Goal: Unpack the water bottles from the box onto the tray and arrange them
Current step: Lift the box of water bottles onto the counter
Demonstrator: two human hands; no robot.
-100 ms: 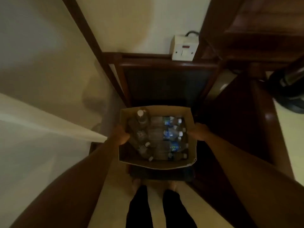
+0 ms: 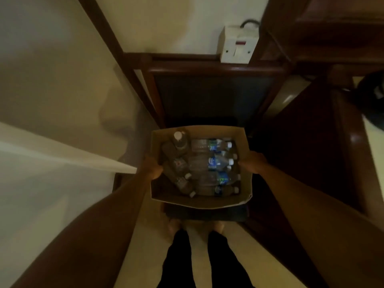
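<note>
The water bottles (image 2: 209, 163) lay inside an open cardboard box (image 2: 199, 201), most on their sides: clear ones with blue labels and white caps stacked toward the right wall, and darker ones along the left wall, the farthest of these standing more upright with its pale cap upward. The box was held in front of the person, above a dark-seated wooden chair (image 2: 207, 96), with its open top facing the camera. The left hand (image 2: 152, 169) gripped the left wall of the box, thumb hooked over the rim and into the interior; the remaining fingers were hidden behind the cardboard. The right hand (image 2: 252, 163) was pressed against the outside of the right wall at rim level, and whether its fingers curled under or over the edge could not be told. Both forearms reached in from the lower corners of the frame. Below the box, dark trouser legs and bare feet stood on a pale floor (image 2: 133, 256). A white wall socket (image 2: 236, 46) with a dark cable was mounted behind the chair back. Dark wooden furniture (image 2: 324, 34) filled the right side. The lighting was dim and the bottle labels were illegible.
</note>
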